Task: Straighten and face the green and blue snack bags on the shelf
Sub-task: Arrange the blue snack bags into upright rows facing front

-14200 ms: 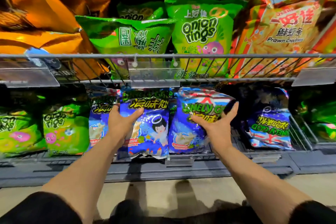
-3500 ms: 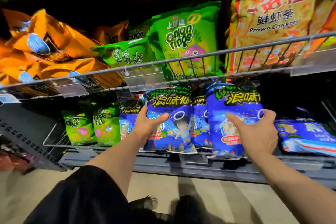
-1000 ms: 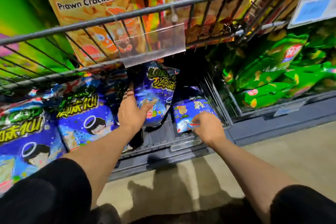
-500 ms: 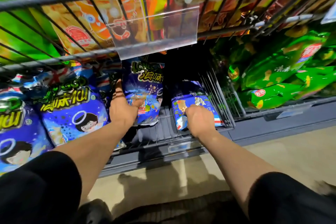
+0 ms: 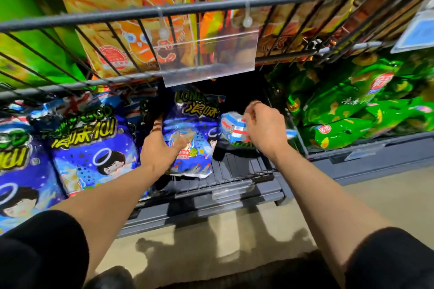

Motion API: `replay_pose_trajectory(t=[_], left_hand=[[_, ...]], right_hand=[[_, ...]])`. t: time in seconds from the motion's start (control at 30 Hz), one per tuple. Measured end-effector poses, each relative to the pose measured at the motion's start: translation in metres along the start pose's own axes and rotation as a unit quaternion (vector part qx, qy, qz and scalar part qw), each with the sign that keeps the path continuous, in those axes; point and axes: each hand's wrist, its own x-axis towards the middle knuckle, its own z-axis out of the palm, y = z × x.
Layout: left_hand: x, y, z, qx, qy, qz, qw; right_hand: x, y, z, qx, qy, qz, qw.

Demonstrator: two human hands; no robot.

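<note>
Centrally, we take the clear plastic label holder point(image 5: 207, 56), clipped to the wire front of the upper basket point(image 5: 141, 10), as our landmark. Directly below it stands an upright blue snack bag point(image 5: 196, 129), its printed face turned toward us and its top edge partly hidden behind the holder. Our left hand point(image 5: 159, 145) grips this bag at its left edge, thumb across the printed front, while the fingers pass behind the bag and cannot be seen in full. Below and to the right of the holder, our right hand point(image 5: 265, 126) is raised over the shelf with fingers curled; it is motion-blurred, and we cannot tell with certainty how the fingertips lie, though they appear to pinch a second blue bag point(image 5: 232, 126), of which only a striped white, red and blue portion shows beside the knuckles. That bag touches the right edge of the upright one, and its front is not legible. Below and left of the holder, further blue bags point(image 5: 91, 148) stand facing us, the outermost cut off by the frame edge. Below and right of the holder, beyond a wire divider point(image 5: 297, 134), green snack bags point(image 5: 347, 110) lie heaped at mixed angles, their print too small to read. Above and behind the holder, the prawn cracker bags point(image 5: 122, 7) fill the upper basket, cropped at the top. The dark recess behind the holder shows nothing we can resolve.
</note>
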Motion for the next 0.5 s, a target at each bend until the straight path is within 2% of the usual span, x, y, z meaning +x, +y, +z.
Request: replay_pose_trajectory(t=[0.07,0.13,0.17,0.23,0.3,0.33,0.37,0.43,0.5], left_hand=[[0.002,-0.007,0.005,0.004,-0.011,-0.009,1.000],[0.007,-0.011,0.008,0.004,-0.007,-0.021,1.000],[0.010,-0.012,0.010,0.004,-0.004,-0.027,1.000],[0.016,-0.012,0.013,0.002,0.003,-0.033,0.999],[0.021,-0.013,0.017,-0.018,0.005,-0.043,0.999],[0.024,-0.014,0.020,-0.029,0.009,-0.047,0.998],[0.027,-0.015,0.023,-0.041,0.015,-0.049,0.998],[0.030,-0.014,0.029,-0.072,0.023,-0.059,0.995],[0.033,-0.013,0.034,-0.098,0.026,-0.087,0.991]], right_hand=[[-0.008,0.000,0.016,0.100,0.017,0.028,0.994],[-0.013,0.002,0.028,0.155,0.023,0.010,0.988],[-0.015,0.004,0.033,0.141,0.011,-0.005,0.990],[-0.018,0.008,0.041,0.032,0.020,-0.027,0.999],[-0.021,0.012,0.046,-0.103,0.107,-0.025,0.989],[-0.022,0.014,0.049,-0.116,0.143,0.007,0.983],[-0.023,0.015,0.051,-0.089,0.161,0.047,0.982],[-0.020,0.016,0.055,0.072,0.164,0.137,0.974],[-0.014,0.017,0.060,0.204,0.137,0.226,0.943]])
